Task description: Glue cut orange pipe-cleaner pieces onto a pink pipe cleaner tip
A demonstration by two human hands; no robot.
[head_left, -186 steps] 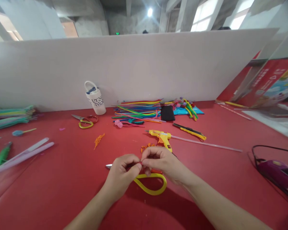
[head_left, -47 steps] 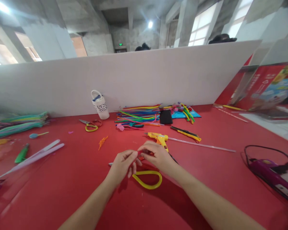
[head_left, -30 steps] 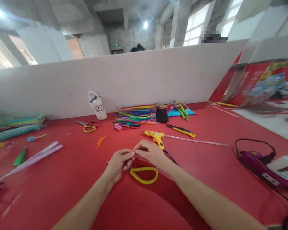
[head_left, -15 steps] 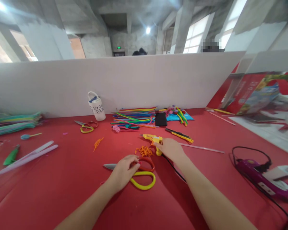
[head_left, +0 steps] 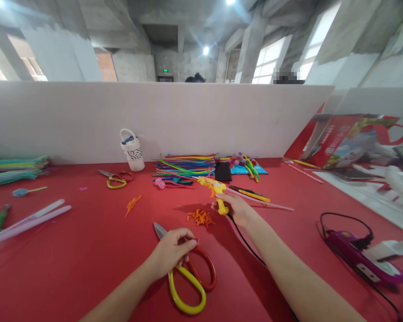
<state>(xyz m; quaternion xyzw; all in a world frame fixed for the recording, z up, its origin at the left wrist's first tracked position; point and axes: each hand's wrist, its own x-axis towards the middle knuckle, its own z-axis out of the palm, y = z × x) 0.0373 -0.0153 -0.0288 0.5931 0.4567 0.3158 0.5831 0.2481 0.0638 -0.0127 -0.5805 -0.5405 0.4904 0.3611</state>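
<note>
My right hand (head_left: 237, 206) is wrapped round the handle of a yellow hot glue gun (head_left: 218, 190), its nozzle pointing left and its black cord trailing towards me. My left hand (head_left: 174, 251) is closed in a pinch, with a small pinkish-red bit (head_left: 197, 240) showing at the fingertips; its exact kind is too small to make out. Under that hand lie large scissors (head_left: 188, 308) with one yellow and one red handle loop, partly covered by the fingers. Just beyond, between the hands, is a heap of short orange pieces (head_left: 200, 218).
Colourful pipe cleaners (head_left: 184, 165) lie along the white partition (head_left: 195, 116). Smaller scissors (head_left: 116, 180) and a white cup (head_left: 133, 154) stand left of them. A purple power strip (head_left: 359, 257) with cables is at right. A twisted orange piece (head_left: 132, 205) lies left of the heap.
My right hand has lifted the glue gun off the table. The scissors have turned, their handles swinging towards me. My left hand stays pinched above them.
</note>
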